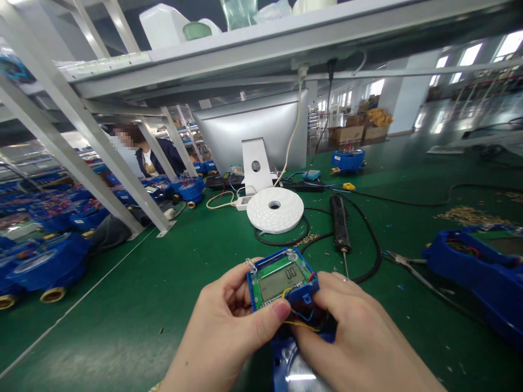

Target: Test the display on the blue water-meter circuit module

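Both hands (286, 332) grip display module (280, 279) (reads 0.0).

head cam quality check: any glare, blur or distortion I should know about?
Head view: strong wide-angle bending of the shelf frame at the edges; windows blown out, glare on the floor beyond; a person's face is blurred out; left hand, right hand and LCD module sharp.

A small blue display module (281, 279) sits low in the picture, at about 6 o'clock from the white reel, tilted face-up with its grey LCD screen showing digits. Thin red, yellow and blue wires (302, 320) trail from its 5 o'clock corner down into a blue housing (286, 356) directly below it.
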`<control>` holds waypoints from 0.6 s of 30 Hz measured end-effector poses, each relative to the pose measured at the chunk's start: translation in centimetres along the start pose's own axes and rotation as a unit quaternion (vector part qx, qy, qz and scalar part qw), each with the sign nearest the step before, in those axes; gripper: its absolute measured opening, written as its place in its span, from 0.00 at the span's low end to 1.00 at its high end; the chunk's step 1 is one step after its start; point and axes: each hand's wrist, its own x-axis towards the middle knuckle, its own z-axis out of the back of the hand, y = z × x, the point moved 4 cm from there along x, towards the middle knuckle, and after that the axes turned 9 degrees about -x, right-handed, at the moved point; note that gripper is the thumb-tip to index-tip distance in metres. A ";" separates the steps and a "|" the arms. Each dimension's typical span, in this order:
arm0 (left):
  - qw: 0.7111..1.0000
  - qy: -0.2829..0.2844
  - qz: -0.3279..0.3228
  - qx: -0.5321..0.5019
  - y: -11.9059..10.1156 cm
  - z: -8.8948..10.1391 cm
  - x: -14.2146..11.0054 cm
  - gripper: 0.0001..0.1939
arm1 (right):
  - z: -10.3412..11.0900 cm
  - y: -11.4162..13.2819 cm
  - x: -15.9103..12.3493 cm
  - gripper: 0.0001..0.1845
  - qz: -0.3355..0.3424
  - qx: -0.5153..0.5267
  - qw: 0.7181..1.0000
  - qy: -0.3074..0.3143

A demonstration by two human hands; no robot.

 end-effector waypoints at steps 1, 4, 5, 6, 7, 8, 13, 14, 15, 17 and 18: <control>1.000 0.001 0.000 -0.001 0.1 0.1 -0.1 0.22 | 0.2 -0.1 0.0 0.09 0.015 0.013 1.000 0.006; 1.000 0.006 -0.007 0.019 0.1 0.4 -0.2 0.23 | 0.9 -0.5 0.3 0.12 0.053 0.049 0.996 0.045; 0.999 0.013 -0.009 0.028 0.1 0.4 -0.2 0.23 | 1.1 -0.6 0.5 0.13 0.066 0.058 0.994 0.060; 0.999 0.022 -0.010 0.035 0.1 0.4 -0.2 0.22 | 1.3 -0.6 0.6 0.14 0.078 0.061 0.993 0.067; 0.999 0.032 -0.007 0.039 0.1 0.4 -0.1 0.21 | 1.5 -0.6 0.8 0.13 0.089 0.056 0.992 0.064; 0.998 0.041 -0.007 0.038 0.0 0.4 -0.1 0.20 | 1.7 -0.6 0.9 0.12 0.099 0.043 0.993 0.051; 0.996 0.092 -0.007 0.001 -0.2 -0.3 0.1 0.19 | 2.0 -1.0 0.9 0.06 0.096 -0.047 0.993 -0.059; 0.995 0.103 0.000 -0.007 -0.3 -0.5 0.1 0.20 | 2.0 -1.1 0.9 0.06 0.089 -0.051 0.992 -0.070; 0.994 0.108 0.006 -0.010 -0.4 -0.7 0.1 0.20 | 2.0 -1.3 1.0 0.07 0.080 -0.047 0.993 -0.074; 0.994 0.109 0.018 0.008 -0.7 -1.0 0.1 0.20 | 2.0 -1.7 1.3 0.06 0.063 0.002 0.997 -0.043; 0.993 0.107 0.019 0.036 -0.9 -1.0 0.1 0.19 | 2.0 -1.8 1.5 0.06 0.058 0.037 0.998 -0.015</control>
